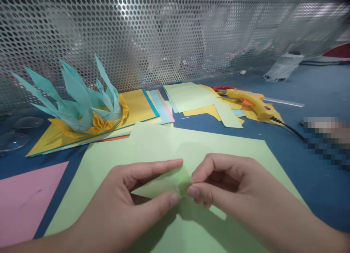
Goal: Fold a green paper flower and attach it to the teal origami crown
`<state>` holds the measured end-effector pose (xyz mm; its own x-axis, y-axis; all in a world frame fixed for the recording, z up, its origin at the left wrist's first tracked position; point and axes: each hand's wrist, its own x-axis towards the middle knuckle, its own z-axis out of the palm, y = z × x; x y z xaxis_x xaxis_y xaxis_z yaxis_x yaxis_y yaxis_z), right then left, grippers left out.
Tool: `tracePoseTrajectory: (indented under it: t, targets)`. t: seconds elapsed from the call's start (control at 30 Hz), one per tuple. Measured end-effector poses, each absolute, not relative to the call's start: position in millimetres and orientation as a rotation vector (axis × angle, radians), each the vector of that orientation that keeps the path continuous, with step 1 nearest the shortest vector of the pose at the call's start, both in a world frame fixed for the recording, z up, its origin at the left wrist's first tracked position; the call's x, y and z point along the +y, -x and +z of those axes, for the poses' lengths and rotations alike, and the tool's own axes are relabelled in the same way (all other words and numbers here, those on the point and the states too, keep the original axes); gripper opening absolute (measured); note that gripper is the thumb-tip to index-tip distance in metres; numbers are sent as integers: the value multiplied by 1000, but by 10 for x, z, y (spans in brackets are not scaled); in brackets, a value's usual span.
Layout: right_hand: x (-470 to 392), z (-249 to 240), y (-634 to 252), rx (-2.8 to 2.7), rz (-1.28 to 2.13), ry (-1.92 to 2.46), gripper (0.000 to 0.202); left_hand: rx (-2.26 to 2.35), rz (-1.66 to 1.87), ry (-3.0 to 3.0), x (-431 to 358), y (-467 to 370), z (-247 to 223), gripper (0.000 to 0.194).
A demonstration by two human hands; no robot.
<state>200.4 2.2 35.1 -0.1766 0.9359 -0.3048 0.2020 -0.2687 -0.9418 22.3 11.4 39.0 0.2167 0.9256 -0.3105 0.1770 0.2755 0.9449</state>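
A small folded piece of light green paper (161,183) is between my two hands, its pointed end toward the left. My left hand (123,198) grips it along both long edges, thumb below and fingers above. At its right end, my right hand (226,183) pinches the corner between thumb and index finger. Beneath both hands lies a large light green paper sheet (109,158), with their shadows on it. The inner folds of the small piece are hidden by my fingers.
A teal and yellow folded-paper flower (79,103) stands on stacked coloured paper (139,107) at left. Pink paper (27,198) and glasses (13,140) lie near it. Green scraps (191,96) and a yellow glue gun (251,101) sit behind, before a perforated metal screen (164,37).
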Motion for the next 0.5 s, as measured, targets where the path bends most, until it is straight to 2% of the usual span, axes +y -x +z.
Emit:
tracePoseTrajectory:
  t: [0.13,0.23,0.5]
  targets:
    - [42,358,-2024,-1453,1469,1388,6,1308,737,-1176,95,-235,393,34]
    - [36,357,-2035,-1562,1371,1435,9,1266,739,-1249,123,-209,398,31]
    - [7,334,-2013,-1466,1503,1447,13,1214,714,-1446,171,-146,392,34]
